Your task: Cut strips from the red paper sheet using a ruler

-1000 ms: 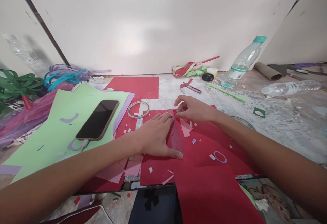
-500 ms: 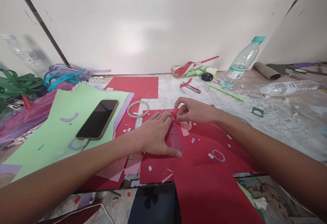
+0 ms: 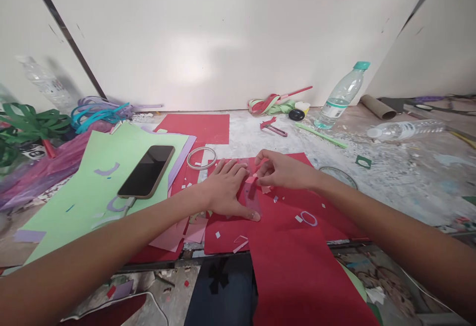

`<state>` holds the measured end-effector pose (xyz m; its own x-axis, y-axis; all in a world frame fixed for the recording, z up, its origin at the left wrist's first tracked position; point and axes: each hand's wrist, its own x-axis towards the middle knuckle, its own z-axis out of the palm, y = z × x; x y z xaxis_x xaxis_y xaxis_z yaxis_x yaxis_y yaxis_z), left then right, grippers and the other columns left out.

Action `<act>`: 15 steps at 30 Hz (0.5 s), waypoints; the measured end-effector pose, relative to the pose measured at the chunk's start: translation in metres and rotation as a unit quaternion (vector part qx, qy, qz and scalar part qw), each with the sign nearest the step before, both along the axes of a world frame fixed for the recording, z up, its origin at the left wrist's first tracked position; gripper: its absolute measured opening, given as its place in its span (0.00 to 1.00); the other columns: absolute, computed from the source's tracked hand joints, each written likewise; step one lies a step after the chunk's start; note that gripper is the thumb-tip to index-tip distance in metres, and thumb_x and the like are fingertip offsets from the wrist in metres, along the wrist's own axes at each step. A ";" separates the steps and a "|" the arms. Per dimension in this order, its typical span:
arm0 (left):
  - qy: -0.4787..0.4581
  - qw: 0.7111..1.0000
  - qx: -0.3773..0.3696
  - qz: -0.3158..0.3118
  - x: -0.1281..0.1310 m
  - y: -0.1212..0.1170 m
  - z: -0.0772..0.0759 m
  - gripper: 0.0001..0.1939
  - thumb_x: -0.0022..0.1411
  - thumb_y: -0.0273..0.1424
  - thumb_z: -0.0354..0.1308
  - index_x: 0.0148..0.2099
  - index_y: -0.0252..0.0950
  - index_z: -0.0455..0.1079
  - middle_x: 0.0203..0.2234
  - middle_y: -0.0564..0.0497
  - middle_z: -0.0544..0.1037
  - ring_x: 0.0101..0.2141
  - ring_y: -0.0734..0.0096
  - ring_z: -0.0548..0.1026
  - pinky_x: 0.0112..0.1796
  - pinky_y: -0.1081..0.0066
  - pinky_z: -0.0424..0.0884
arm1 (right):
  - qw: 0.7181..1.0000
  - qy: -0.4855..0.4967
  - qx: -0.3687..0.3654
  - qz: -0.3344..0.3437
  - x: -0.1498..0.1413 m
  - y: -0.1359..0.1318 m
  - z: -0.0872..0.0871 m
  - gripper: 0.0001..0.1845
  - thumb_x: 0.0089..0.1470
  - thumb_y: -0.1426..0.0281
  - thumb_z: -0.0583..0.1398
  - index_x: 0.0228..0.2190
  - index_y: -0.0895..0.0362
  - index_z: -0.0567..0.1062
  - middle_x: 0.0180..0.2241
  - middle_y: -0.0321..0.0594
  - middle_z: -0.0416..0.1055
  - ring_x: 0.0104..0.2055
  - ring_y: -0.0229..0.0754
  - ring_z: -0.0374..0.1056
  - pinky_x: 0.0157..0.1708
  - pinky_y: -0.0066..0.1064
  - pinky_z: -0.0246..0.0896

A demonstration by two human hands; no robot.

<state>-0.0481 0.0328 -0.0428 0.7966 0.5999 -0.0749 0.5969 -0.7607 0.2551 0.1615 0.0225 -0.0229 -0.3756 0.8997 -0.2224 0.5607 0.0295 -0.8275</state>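
My left hand (image 3: 226, 189) lies flat, fingers spread, over a see-through ruler (image 3: 253, 198) on a red paper sheet (image 3: 284, 224). Its thumb rests near the ruler's close end. Just right of it, my right hand (image 3: 279, 168) has thumb and fingers pinched together at a small red paper strip (image 3: 252, 179), which rises by the ruler's edge. Part of the ruler is hidden under my left hand. Small paper scraps and a purple paper ring (image 3: 309, 218) are scattered over the red sheet, whose near part hangs over the table edge.
Left of the hands, a phone (image 3: 147, 171) with a cable rests on green paper (image 3: 89, 167). A tape-like ring (image 3: 202, 158) lies ahead. Farther back are a box cutter (image 3: 275, 128), an upright bottle (image 3: 340, 98), a lying bottle (image 3: 409, 129) and a cardboard tube (image 3: 378, 107).
The small red strip between my hands now stands up more visibly at the ruler's edge. My right hand has shifted slightly; my left hand stays on the ruler. The camera view has turned a little.
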 end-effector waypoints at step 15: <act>0.017 1.000 0.010 -0.006 0.001 -0.003 0.005 0.50 0.46 0.69 0.47 0.57 0.35 0.59 0.58 0.40 0.63 0.62 0.43 0.51 0.60 0.47 0.39 | 0.999 0.018 0.023 -0.013 -0.002 -0.027 0.001 0.15 0.44 0.73 0.61 0.34 0.53 0.63 0.25 0.31 0.68 0.25 0.36 0.64 0.23 0.27 0.55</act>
<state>-0.0469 0.0300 -0.0375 0.8010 0.5918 -0.0900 0.5955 -0.7725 0.2207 0.1591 -0.0050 -0.0214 -0.3596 0.9180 -0.1675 0.5325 0.0544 -0.8447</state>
